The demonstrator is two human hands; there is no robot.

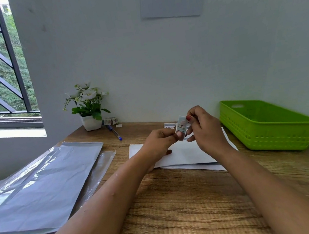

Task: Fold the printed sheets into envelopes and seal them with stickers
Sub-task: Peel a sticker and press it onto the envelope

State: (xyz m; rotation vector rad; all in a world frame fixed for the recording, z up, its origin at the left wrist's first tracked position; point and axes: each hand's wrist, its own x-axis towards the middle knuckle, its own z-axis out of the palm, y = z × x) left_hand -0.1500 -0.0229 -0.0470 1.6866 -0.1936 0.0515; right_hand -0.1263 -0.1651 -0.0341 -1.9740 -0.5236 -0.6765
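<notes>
Both hands are raised above the white folded sheets (188, 154) lying in the middle of the wooden desk. My left hand (159, 142) pinches the lower end of a small printed sticker strip (181, 126). My right hand (205, 128) grips its upper end between thumb and forefinger. The strip stands nearly upright between them. A second white sheet pokes out beneath the top one. A roll of stickers (110, 120) rests at the back beside the plant pot.
A green plastic basket (267, 133) stands at the right against the wall. Grey sheets in clear plastic sleeves (42, 189) lie at the left. A potted white-flower plant (89, 109) and a blue pen (115, 133) sit at the back. A small clear packet (169, 125) lies behind my hands.
</notes>
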